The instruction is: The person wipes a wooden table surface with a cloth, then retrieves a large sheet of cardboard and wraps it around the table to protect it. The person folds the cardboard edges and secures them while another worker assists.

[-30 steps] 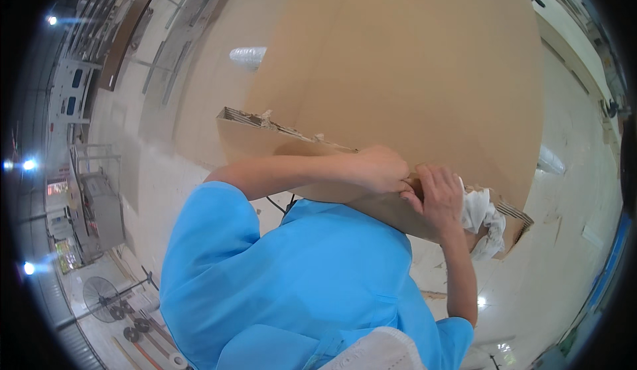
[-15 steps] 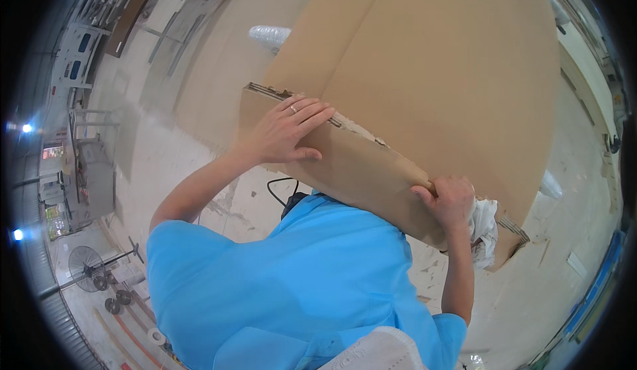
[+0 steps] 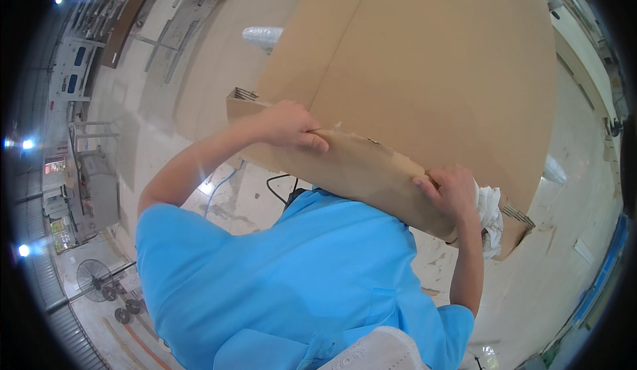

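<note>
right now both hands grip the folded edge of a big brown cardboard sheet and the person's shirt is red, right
Not quite: the short-sleeved shirt is bright blue, not red, as the head view shows. The rest holds: the left hand and right hand both grip the folded edge of the big brown cardboard sheet.

The person wears a bright blue short-sleeved shirt [image 3: 292,284], forearms bare.
</note>
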The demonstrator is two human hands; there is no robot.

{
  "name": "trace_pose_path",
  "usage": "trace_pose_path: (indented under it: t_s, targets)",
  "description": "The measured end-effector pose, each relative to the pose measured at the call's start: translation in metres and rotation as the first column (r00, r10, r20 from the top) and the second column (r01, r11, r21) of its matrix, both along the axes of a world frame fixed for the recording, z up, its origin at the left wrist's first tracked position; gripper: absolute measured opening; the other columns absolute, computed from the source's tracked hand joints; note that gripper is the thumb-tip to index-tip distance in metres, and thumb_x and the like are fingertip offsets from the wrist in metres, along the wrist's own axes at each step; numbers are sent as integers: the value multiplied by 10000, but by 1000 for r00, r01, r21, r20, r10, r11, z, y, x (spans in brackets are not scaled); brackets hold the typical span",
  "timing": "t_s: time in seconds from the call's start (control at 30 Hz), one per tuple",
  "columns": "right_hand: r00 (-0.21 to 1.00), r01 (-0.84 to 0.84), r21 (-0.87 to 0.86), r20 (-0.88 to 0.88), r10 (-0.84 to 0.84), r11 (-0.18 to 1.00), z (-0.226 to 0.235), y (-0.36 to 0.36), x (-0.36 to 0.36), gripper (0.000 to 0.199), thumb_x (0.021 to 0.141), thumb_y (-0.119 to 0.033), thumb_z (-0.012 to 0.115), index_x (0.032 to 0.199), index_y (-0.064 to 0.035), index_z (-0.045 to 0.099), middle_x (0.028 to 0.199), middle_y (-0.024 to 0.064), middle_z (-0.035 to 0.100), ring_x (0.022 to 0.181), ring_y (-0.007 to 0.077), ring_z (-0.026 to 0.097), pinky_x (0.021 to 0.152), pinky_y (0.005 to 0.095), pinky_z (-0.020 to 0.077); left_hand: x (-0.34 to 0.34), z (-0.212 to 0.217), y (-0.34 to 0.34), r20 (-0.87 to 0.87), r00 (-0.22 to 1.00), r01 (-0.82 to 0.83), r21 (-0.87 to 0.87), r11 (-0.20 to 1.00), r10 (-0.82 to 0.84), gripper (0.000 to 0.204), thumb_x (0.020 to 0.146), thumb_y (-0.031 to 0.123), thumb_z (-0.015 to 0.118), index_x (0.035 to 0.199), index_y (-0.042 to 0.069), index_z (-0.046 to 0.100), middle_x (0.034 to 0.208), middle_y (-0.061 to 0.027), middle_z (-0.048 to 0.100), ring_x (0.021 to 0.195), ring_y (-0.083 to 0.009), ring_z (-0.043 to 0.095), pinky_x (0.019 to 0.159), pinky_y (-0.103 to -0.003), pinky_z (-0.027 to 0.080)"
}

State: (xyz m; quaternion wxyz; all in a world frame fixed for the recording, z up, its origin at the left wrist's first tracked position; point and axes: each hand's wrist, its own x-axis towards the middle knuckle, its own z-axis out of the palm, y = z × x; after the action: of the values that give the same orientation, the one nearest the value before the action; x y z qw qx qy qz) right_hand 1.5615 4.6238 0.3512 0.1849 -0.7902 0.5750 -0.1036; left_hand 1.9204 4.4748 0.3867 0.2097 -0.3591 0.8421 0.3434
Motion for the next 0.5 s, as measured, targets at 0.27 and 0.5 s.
trace_pose_path:
  t_s: [0.27,0.5]
  targets:
    - [992,20,-443,119,37,896,-1,-15,65,447,844,-463,705,1005,-57,613,905,115,649,843,271,614,698,419,483,-6,-1,-9,-53,998,-38,76,996,42,565,922,600,574,843,62,728,676,-148,639,667,-326,627,627,-440,461]
    - [990,-117,-118,60,125,986,-3,-32,100,514,832,-551,687,778,-43,627,803,154,661,802,299,645,703,404,499,-8,-7,8,15,999,46,-143,989,-44,548,908,606,577,895,82,734,742,-139,671,754,-340,651,726,-469,492]
